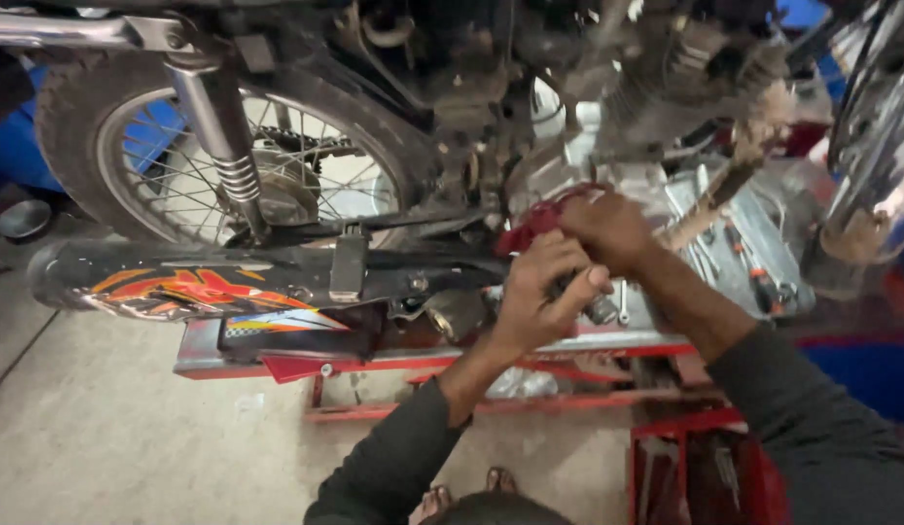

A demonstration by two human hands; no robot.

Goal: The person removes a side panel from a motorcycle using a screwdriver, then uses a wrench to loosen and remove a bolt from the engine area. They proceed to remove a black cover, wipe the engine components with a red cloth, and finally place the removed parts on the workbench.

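Observation:
A motorcycle [277, 175] stands on a red lift platform [393, 358], its spoked rear wheel at the left and its black exhaust pipe [179, 277] with orange flame graphics running along the side. My left hand [544, 292] is closed around a dark metal part [600, 309] low on the bike's side, near the engine. My right hand [607, 228] presses a red rag [537, 222] against the same spot, just above the left hand. Both forearms wear dark sleeves. What the fingers cover is hidden.
A metal tray of tools [744, 253] lies on the platform to the right of my hands. A red toolbox [705, 472] sits below on the concrete floor [111, 437]. Another shiny vehicle part [875, 126] stands at the far right. My sandalled feet [471, 491] show at the bottom.

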